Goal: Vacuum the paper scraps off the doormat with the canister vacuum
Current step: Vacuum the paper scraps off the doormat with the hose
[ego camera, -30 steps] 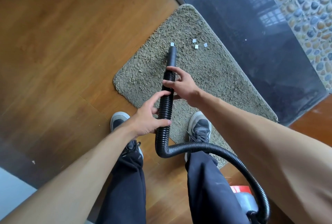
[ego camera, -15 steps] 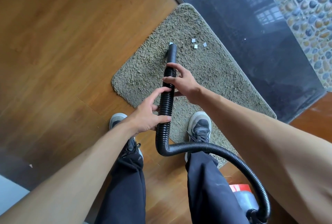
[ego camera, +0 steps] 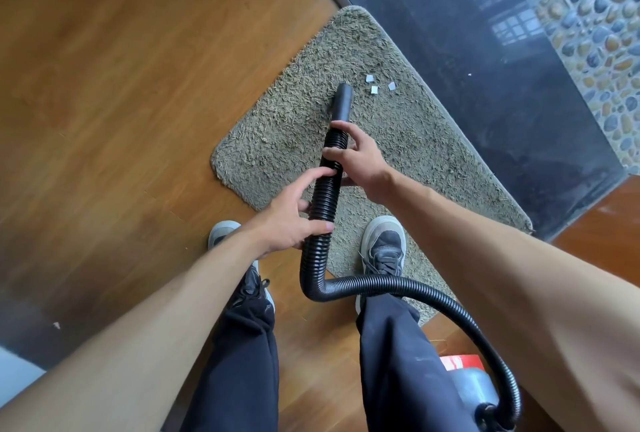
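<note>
So right now the person is standing over the doormat (ego camera: 277, 140) and steering the hose (ego camera: 320, 209) of the canister vacuum (ego camera: 474, 393) with both hands. The left hand (ego camera: 294, 220) is gripping the ribbed part lower down, fingers and thumb curling round it. The right hand (ego camera: 360, 161) is wrapping over the hose higher up, just behind the smooth black nozzle (ego camera: 341, 102).

The nozzle is pointing down at the far half of the mat, and three little paper scraps (ego camera: 374, 89) are lying on the pile just to the right of its tip, close together. Can't tell if the tip is actually touching the pile or hovering just off it. The vacuum body is sitting down by the right leg on the wood floor (ego camera: 138, 85), with the hose looping back to it. The right shoe (ego camera: 384, 244) is resting on the near part of the mat.

My read: they're mid-sweep, in the actual sucking-up step, with those three bits left to get. Next move is probably swinging the nozzle a touch to the right and keeping it low over the shaggy pile, so the scraps are getting pulled in rather than pushed around.
</note>
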### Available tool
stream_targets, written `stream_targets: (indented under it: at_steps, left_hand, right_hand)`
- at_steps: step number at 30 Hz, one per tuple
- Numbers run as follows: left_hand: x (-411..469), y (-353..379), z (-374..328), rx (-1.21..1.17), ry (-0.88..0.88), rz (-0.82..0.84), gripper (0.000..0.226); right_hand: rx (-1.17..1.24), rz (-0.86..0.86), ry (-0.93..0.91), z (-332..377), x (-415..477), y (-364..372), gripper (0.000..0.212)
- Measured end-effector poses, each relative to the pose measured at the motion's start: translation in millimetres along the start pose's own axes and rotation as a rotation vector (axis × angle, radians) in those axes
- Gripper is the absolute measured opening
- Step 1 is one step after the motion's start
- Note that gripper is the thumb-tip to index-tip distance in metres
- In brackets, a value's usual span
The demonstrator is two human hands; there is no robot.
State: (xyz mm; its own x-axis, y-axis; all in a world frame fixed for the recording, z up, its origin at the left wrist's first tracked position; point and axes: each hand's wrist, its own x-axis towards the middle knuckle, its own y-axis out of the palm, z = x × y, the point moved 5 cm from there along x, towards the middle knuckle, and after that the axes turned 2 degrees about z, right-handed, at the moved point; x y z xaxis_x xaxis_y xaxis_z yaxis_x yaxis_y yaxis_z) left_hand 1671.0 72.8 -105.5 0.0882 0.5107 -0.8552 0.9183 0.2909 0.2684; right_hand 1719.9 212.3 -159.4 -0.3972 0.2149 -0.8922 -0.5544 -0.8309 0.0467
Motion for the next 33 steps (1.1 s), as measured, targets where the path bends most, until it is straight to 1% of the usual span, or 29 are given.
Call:
stream_targets:
  at_steps: [10, 13, 19, 24, 27, 33]
  left_hand:
    - [20.6, 24.3, -27.0, 0.057, -0.002, 0.096, 0.076]
    - [23.7, 26.7, -32.2, 0.055, -0.006, 0.099, 0.077]
    - [18.1, 21.4, -24.7, 0.018, -0.017, 0.048, 0.077]
    - [18.3, 18.5, -22.5, 0.002, -0.02, 0.021, 0.077]
    - [22.2, 23.0, -27.1, 0.026, -0.019, 0.03, 0.076]
    - [33.1, 39.7, -44.1, 0.072, -0.019, 0.064, 0.077]
  right_hand:
    - [0.095, -0.124, 0.003, -4.8, -8.9, -43.2, 0.052]
    - [0.09, -0.124, 0.0, -0.4, -8.0, -47.7, 0.053]
    - [0.04, -0.043, -0.005, 6.6, -3.0, -34.9, 0.057]
    - [0.036, -0.018, -0.011, 9.6, 0.6, -30.5, 0.055]
    - [0.036, -0.028, -0.017, 8.3, -0.8, -37.7, 0.054]
    - [0.076, -0.111, -0.012, 5.1, -6.1, -64.8, 0.053]
